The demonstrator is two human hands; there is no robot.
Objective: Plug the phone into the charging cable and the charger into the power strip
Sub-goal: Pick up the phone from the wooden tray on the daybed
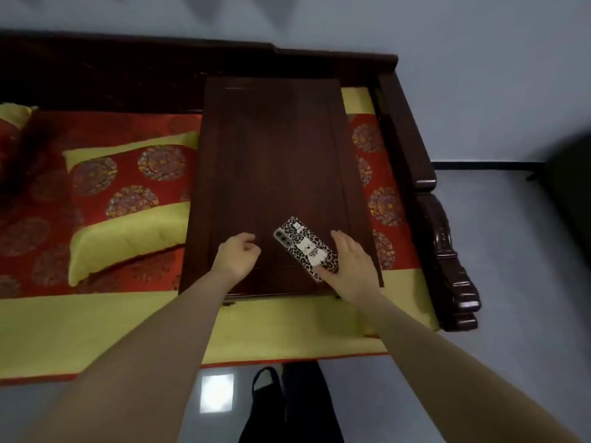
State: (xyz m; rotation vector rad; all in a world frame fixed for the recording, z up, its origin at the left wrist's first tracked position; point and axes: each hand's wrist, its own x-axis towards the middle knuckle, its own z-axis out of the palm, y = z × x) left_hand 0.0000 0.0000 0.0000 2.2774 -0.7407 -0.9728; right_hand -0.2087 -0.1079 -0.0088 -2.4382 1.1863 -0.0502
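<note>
A phone [305, 248] in a leopard-print case with a white bear figure lies face down on a small dark wooden table [271, 161], near its front right corner. My right hand [350, 266] rests at the phone's near end, thumb touching its lower edge and fingers spread along its right side. My left hand [238, 255] hovers over the table just left of the phone, fingers loosely curled and holding nothing. No charging cable, charger or power strip is in view.
The table stands on a dark wooden bench with a red and yellow patterned cushion [377, 199]. A matching pillow [128, 199] lies to the left. A carved armrest [444, 238] borders the right. Grey floor and a dark bag [287, 407] are below.
</note>
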